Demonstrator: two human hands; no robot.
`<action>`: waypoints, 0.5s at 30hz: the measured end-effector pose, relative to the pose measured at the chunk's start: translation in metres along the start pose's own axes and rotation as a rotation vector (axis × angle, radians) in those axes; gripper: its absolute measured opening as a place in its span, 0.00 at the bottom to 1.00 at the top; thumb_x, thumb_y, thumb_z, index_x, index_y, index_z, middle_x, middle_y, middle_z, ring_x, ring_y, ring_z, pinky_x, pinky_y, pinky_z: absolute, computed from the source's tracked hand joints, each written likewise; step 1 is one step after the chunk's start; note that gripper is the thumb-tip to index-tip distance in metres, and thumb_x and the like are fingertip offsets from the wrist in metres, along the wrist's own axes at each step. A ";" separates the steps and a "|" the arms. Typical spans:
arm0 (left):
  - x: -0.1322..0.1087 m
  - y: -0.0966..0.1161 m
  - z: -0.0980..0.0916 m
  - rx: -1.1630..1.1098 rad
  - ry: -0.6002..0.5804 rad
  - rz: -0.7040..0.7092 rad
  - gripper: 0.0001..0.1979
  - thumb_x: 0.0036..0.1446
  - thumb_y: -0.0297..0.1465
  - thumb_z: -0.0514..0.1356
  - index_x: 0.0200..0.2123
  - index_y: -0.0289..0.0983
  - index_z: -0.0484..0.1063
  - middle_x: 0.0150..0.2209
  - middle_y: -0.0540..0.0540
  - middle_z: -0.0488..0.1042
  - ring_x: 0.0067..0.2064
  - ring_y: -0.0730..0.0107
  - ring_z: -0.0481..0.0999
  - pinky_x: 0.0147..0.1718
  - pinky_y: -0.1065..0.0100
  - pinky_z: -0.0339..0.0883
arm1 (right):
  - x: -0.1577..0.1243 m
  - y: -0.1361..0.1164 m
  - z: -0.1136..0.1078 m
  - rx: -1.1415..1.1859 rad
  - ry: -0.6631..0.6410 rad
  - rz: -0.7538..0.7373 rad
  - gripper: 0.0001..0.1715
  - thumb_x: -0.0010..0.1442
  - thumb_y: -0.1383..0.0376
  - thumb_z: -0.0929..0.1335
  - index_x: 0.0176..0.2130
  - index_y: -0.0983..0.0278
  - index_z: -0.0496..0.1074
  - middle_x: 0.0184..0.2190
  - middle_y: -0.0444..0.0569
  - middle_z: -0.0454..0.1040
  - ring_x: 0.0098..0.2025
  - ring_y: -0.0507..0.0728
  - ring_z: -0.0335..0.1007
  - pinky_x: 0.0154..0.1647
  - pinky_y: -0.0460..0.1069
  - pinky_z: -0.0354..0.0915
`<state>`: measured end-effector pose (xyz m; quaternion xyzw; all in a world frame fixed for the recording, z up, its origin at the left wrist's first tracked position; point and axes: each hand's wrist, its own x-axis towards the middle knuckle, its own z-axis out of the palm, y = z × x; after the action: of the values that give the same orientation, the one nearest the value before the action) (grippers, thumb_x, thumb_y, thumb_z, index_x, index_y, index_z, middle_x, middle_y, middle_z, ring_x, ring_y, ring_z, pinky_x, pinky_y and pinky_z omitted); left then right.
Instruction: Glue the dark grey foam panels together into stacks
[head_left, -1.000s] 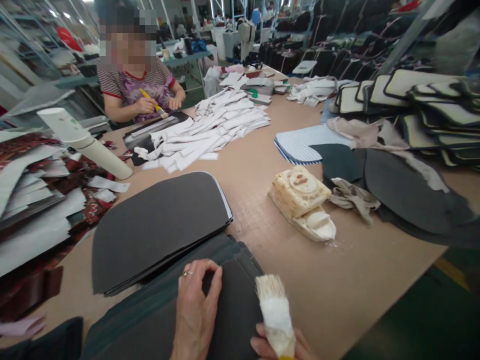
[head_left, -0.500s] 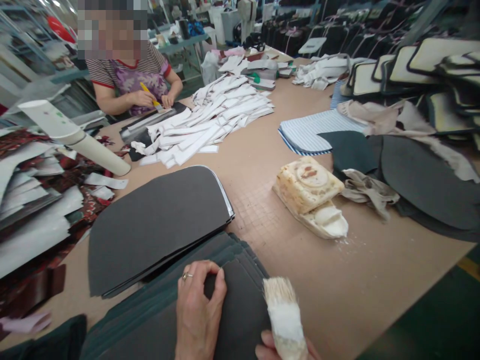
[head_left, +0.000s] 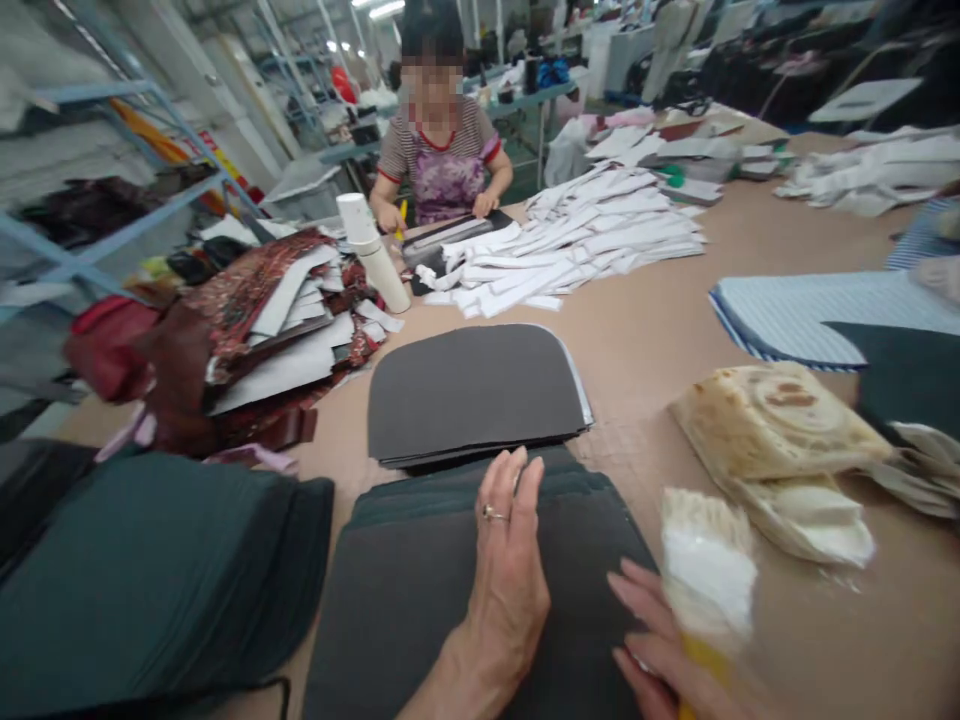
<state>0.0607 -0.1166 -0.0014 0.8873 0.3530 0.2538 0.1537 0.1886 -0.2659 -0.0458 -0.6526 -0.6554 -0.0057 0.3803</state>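
Observation:
A stack of dark fabric panels [head_left: 397,590] lies in front of me. My left hand [head_left: 506,570], with a ring on one finger, rests on its top sheet, fingers extended and holding nothing. At the stack's right edge, my right hand [head_left: 660,640] holds a wide brush [head_left: 709,570] with a yellow handle and white-coated bristles; its fingertips reach over the dark sheet. Beyond the stack is a pile of dark rounded panels [head_left: 476,390]. To the right sits a crusted container [head_left: 787,430] with white paste at its near end.
Dark green panels [head_left: 150,580] are piled at left, below patterned scraps [head_left: 247,300]. A white tube [head_left: 375,255] stands behind. White strips [head_left: 585,240] lie near a person [head_left: 442,170] across the table [head_left: 645,310]. Striped pieces [head_left: 795,310] are at right.
The view has swung left, showing the green pile. My left hand has gone from curled to stretched out on the top sheet. My right hand has come over the stack's right edge with the brush.

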 end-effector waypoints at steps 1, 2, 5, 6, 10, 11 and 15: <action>-0.008 0.000 -0.007 0.037 -0.027 0.005 0.30 0.56 0.17 0.44 0.61 0.36 0.45 0.60 0.38 0.58 0.64 0.62 0.50 0.58 0.53 0.58 | 0.007 -0.001 0.008 -0.008 -0.003 -0.026 0.18 0.55 0.64 0.68 0.47 0.56 0.70 0.48 0.46 0.73 0.47 0.58 0.72 0.43 0.47 0.71; -0.016 -0.001 -0.014 0.086 -0.068 0.006 0.29 0.57 0.18 0.46 0.62 0.35 0.45 0.61 0.37 0.58 0.64 0.60 0.50 0.57 0.52 0.58 | 0.012 -0.001 0.017 -0.006 -0.014 -0.050 0.16 0.55 0.64 0.68 0.45 0.57 0.70 0.49 0.47 0.72 0.50 0.60 0.70 0.45 0.51 0.71; -0.043 -0.008 -0.035 0.215 -0.217 -0.037 0.27 0.58 0.28 0.53 0.60 0.33 0.51 0.61 0.37 0.59 0.62 0.52 0.54 0.55 0.46 0.59 | 0.012 0.004 0.041 -0.028 -0.056 -0.121 0.11 0.54 0.62 0.68 0.40 0.59 0.71 0.49 0.51 0.72 0.50 0.63 0.69 0.45 0.56 0.70; -0.053 -0.013 -0.043 0.235 -0.253 -0.057 0.27 0.57 0.32 0.55 0.59 0.34 0.54 0.60 0.38 0.59 0.62 0.50 0.56 0.55 0.45 0.59 | 0.009 0.009 0.044 -0.036 -0.050 -0.138 0.10 0.54 0.61 0.68 0.39 0.59 0.71 0.48 0.50 0.73 0.48 0.62 0.71 0.44 0.55 0.71; -0.091 -0.040 -0.075 0.291 -0.196 -0.158 0.26 0.57 0.32 0.55 0.59 0.37 0.55 0.59 0.39 0.62 0.60 0.52 0.60 0.53 0.47 0.61 | -0.001 0.026 0.041 -0.042 0.031 -0.117 0.10 0.51 0.60 0.69 0.37 0.55 0.72 0.42 0.46 0.76 0.42 0.60 0.75 0.37 0.50 0.73; -0.101 -0.049 -0.082 0.311 -0.129 -0.227 0.26 0.58 0.31 0.54 0.59 0.37 0.54 0.58 0.38 0.63 0.59 0.53 0.62 0.52 0.48 0.63 | -0.001 0.026 0.039 -0.051 0.034 -0.106 0.12 0.50 0.61 0.70 0.38 0.55 0.73 0.42 0.46 0.76 0.41 0.60 0.75 0.36 0.50 0.73; -0.132 -0.079 -0.096 0.332 0.101 -0.550 0.26 0.58 0.33 0.54 0.59 0.38 0.54 0.55 0.36 0.65 0.53 0.52 0.66 0.46 0.49 0.66 | 0.008 0.015 0.041 -0.021 -0.031 -0.079 0.17 0.50 0.61 0.70 0.42 0.53 0.72 0.44 0.46 0.76 0.41 0.63 0.75 0.34 0.53 0.74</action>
<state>-0.1185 -0.1453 -0.0036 0.7580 0.6232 0.1854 0.0520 0.1828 -0.2364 -0.0783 -0.6300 -0.6865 -0.0173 0.3626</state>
